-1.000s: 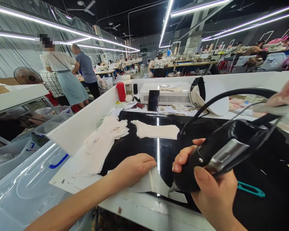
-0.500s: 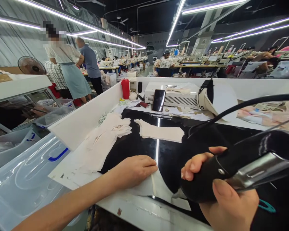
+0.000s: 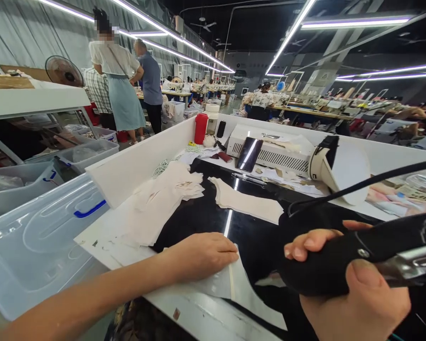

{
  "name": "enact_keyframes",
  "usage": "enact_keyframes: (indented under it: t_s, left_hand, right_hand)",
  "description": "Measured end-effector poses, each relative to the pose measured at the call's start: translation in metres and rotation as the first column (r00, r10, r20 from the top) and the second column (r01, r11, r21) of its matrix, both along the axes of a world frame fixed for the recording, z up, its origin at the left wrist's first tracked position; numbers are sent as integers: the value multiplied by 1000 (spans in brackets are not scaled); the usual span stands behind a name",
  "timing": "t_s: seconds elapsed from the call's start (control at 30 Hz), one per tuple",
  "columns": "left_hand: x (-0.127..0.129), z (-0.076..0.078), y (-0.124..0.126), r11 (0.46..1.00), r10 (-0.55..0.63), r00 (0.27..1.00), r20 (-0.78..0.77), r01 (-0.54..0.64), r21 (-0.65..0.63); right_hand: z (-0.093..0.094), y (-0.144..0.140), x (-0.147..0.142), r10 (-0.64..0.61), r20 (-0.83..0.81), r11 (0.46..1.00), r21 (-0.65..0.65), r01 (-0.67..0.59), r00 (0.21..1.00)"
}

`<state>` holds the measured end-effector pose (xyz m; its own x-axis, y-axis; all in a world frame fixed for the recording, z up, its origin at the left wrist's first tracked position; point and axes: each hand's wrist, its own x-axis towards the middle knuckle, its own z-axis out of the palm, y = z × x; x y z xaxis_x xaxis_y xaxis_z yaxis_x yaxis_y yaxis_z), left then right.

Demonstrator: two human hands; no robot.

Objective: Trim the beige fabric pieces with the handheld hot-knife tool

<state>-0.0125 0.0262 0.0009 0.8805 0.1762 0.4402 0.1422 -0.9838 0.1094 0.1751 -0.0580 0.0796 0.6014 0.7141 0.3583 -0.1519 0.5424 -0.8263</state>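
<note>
My left hand [image 3: 204, 255] lies low over a thin white fabric piece [image 3: 246, 291] at the near edge, fingers together and closed on its upper corner. A narrow cream strip [image 3: 232, 282] runs along this piece. My right hand [image 3: 358, 289] is wrapped round a black corded iron [image 3: 319, 260] with a metal lever on its side. A greyish pointed shape, maybe the iron's tip or its reflection, shows beside the fabric's curved edge. Beyond my hands, a small cream fabric stack [image 3: 248, 201] and a larger cream pile [image 3: 163, 201] rest on the worktop.
The glossy black board [image 3: 199, 218] lies inside white walls. At the back stand a red bottle [image 3: 200, 129], a phone [image 3: 249, 154], a white vented box [image 3: 284, 154] and a white cone-shaped thing [image 3: 341, 170]. A black cable [image 3: 376, 179] arches at right. Clear bins [image 3: 49, 237] stand left; people work beyond.
The camera view has turned, shifting the scene rightward. My right hand has moved the iron right, off the fabric's lower edge, whose far corner now shows. My left hand stays on the fabric.
</note>
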Motion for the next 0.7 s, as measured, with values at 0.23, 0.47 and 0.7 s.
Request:
enact_keyframes:
  t_s: [0.23,0.47,0.7]
  left_hand:
    - [2,1,-2,1000,20,998,52,-19,-7]
    - [0,-2,-2,1000,13,996,87,-13,8]
    - [-2,1,-1,1000,11,1000,16,-11,-22]
  right_hand:
    - [-4,38,-6,21,49,995,91,-26,999]
    - [-14,48,-10,2,100,986,164,-18,995]
    - [-17,48,-13,41,98,986,158,-56,994]
